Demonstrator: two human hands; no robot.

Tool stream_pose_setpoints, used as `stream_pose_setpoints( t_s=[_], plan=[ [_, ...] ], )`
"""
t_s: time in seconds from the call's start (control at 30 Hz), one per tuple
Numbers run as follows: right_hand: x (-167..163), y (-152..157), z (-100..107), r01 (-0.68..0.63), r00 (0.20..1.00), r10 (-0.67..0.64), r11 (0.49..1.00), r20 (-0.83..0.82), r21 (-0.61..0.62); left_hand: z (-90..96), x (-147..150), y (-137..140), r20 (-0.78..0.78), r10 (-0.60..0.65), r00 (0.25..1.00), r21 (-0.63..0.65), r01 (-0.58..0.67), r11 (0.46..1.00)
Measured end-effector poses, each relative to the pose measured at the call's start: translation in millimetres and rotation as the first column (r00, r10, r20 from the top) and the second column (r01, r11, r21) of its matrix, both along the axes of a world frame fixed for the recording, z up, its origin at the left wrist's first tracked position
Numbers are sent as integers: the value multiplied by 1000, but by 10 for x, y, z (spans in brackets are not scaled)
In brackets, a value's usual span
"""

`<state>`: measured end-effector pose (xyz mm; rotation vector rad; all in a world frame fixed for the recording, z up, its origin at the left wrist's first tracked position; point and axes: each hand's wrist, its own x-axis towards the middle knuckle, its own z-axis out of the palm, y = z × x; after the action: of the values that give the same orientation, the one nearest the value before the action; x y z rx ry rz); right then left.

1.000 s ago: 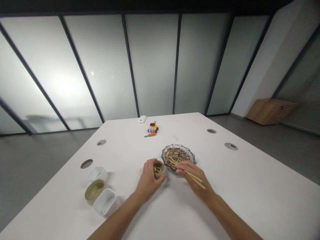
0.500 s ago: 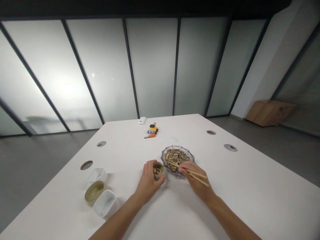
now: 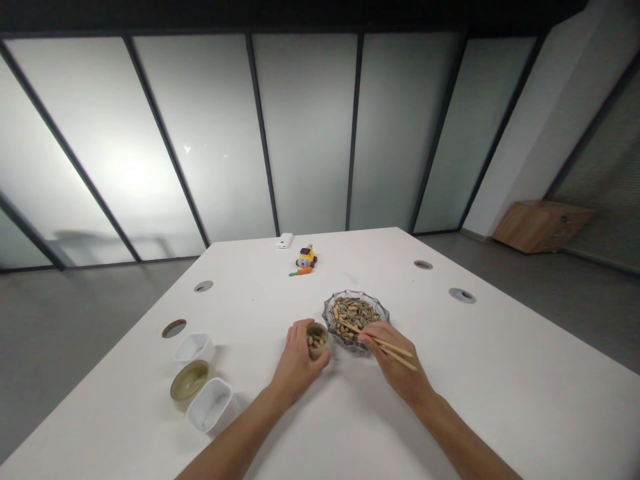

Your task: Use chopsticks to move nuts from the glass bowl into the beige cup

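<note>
My left hand [image 3: 300,360] is wrapped round a small olive cup [image 3: 324,348], which has several pale nuts, perhaps peanuts in the shell, inside it. Just right of the cup stands a scalloped glass bowl [image 3: 384,311] filled with striped sunflower seeds [image 3: 361,308] and some yellowish nuts among them. A pair of wooden chopsticks [image 3: 395,352] is gripped in my right hand [image 3: 393,357] at the bowl's near right edge. Their tips reach into the seeds; whether they pinch anything is too small to tell.
On the left of the white table [image 3: 280,440] stand an olive bowl [image 3: 181,393] and two white dishes, a near one [image 3: 197,420] and a far one [image 3: 186,347]. Farther back lie a yellow toy truck [image 3: 306,257], an orange-handled toy screwdriver [image 3: 303,271] and a white box [image 3: 285,241].
The chopstick tips have shifted slightly within the seeds. My left hand keeps its hold on the cup, and the rest looks the same apart from a tiny camera shift.
</note>
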<state>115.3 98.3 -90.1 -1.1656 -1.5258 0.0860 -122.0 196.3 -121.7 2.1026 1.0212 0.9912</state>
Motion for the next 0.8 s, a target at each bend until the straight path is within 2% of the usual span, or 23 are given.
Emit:
stream_pose_setpoints(
  t_s=[0.13, 0.8],
  plan=[
    [3, -6, -15, 1, 1000, -1, 1000, -23, -29, -2, -2, 3, 3, -6, 1000, 8, 6, 1000],
    [42, 13, -64, -2, 999, 2, 1000, -43, 7, -11, -1, -2, -12, 8, 1000, 13, -8, 1000]
  ],
)
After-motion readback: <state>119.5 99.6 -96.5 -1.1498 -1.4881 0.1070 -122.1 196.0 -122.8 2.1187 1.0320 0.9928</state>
